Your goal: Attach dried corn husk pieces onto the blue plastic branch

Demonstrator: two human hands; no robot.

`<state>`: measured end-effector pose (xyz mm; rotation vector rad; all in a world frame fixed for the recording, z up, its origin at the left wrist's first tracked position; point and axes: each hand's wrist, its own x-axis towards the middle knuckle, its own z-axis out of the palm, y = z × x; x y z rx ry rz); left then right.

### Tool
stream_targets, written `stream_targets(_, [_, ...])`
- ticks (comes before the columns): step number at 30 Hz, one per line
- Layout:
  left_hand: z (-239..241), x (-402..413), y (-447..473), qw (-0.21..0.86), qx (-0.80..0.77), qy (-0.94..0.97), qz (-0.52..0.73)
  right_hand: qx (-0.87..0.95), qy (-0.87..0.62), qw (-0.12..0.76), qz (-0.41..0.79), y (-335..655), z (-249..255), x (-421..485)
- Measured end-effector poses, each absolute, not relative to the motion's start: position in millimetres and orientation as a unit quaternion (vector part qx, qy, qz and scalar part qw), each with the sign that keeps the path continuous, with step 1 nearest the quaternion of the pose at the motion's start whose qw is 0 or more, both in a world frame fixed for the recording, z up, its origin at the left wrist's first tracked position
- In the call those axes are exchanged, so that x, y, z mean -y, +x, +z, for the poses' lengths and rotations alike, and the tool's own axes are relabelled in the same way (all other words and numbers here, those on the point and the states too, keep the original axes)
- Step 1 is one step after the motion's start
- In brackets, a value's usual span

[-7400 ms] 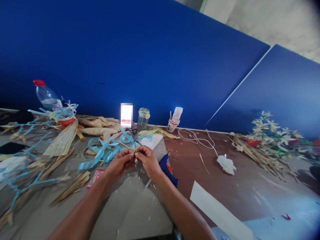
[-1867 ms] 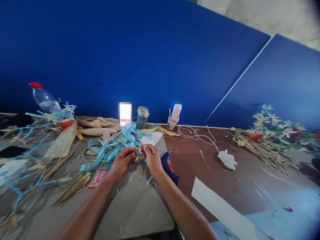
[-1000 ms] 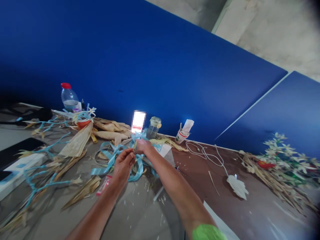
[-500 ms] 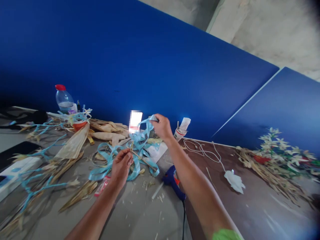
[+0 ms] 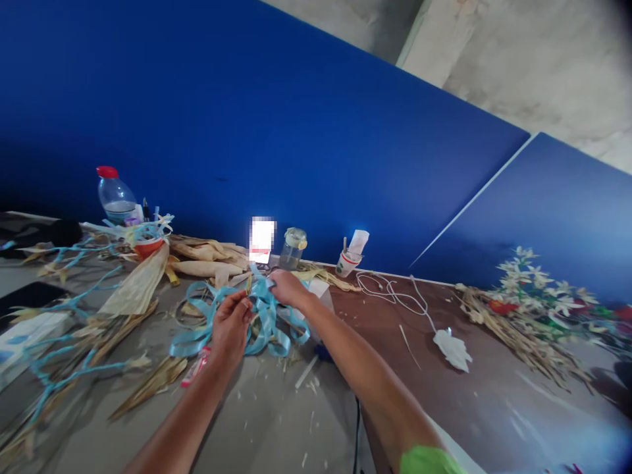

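Observation:
My left hand (image 5: 231, 324) is closed in a pinch on a thin stem with a yellowish tip (image 5: 248, 284), held up among loops of light-blue ribbon. Just right of it, my right hand (image 5: 289, 288) is closed on the light-blue ribbon (image 5: 269, 326), close to the stem; its fingertips are partly hidden. More ribbon loops lie on the table below and between both hands. A dark-blue glue gun (image 5: 323, 351) shows only in part behind my right forearm. Left of the ribbon, under my left wrist, lies a red-and-white packet (image 5: 196, 366).
Dried husks (image 5: 210, 253), a glass jar (image 5: 293, 247) and a white cup (image 5: 348, 262) line the blue partition (image 5: 306, 131). Blue-wrapped branches (image 5: 64, 375) spread at left, near a red-capped bottle (image 5: 116, 195). A white cable (image 5: 395, 296) and white flowers (image 5: 533, 276) are at right.
My right hand has come down from its raised position, bringing the ribbon closer to the stem in my left hand. The glass jar behind is now uncovered, and the forearm hides more of the glue gun.

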<state>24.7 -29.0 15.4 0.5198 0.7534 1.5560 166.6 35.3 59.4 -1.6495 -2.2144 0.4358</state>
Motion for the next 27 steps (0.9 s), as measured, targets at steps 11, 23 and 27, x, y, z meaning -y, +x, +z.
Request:
stream_targets(11, [15.6,28.4,23.8,0.617,-0.346,0.229,0.668,0.787,-0.574,0.132,0.184,143.5,30.5,-61.8])
stream_targets(23, [15.3,32.4,27.0,0.624,-0.331,0.254,0.661,0.607,-0.523,0.594,0.068,230.3,174.6,-21.1])
stream_targets(27, [14.4,32.9,27.5,0.626,-0.32,0.265,0.66,0.534,-0.521,0.662,0.072,232.2,173.5,17.6])
